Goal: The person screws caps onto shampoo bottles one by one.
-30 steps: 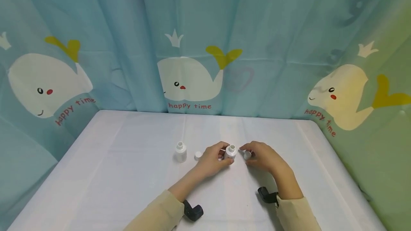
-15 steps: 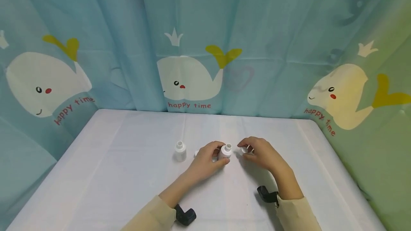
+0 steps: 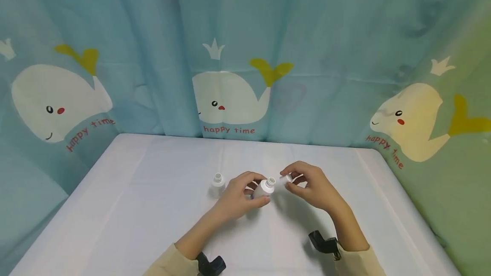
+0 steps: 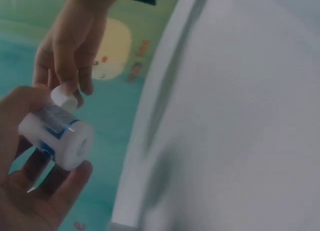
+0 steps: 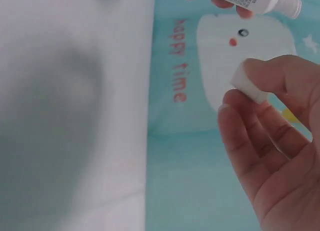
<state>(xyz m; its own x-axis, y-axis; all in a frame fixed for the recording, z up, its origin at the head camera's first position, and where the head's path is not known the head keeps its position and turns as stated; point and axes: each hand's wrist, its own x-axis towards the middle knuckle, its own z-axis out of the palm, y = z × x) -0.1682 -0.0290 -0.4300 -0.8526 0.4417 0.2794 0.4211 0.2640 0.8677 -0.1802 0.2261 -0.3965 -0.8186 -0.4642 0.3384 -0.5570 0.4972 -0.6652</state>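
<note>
My left hand (image 3: 239,197) grips a small white bottle (image 3: 264,188) above the table, its uncapped neck tilted to the right. In the left wrist view the bottle (image 4: 55,133) shows a printed label with blue edging. Pinched between thumb and fingers of my right hand (image 3: 312,186) is a white cap (image 3: 286,179), a short gap from the bottle's mouth. The right wrist view shows this cap (image 5: 248,85) closely, with the bottle's open neck (image 5: 288,4) near the top. A second uncapped white bottle (image 3: 218,185) stands upright left of my left hand.
The white table (image 3: 134,216) reaches back to a blue curtain (image 3: 153,54) with printed whales. A black wrist mount (image 3: 210,265) sits at my left sleeve, another black mount (image 3: 324,244) at my right.
My right hand has lifted its cap and brought it left and up. My left hand has drawn the bottle left and tilted it. The loose cap by the standing bottle is now hidden.
</note>
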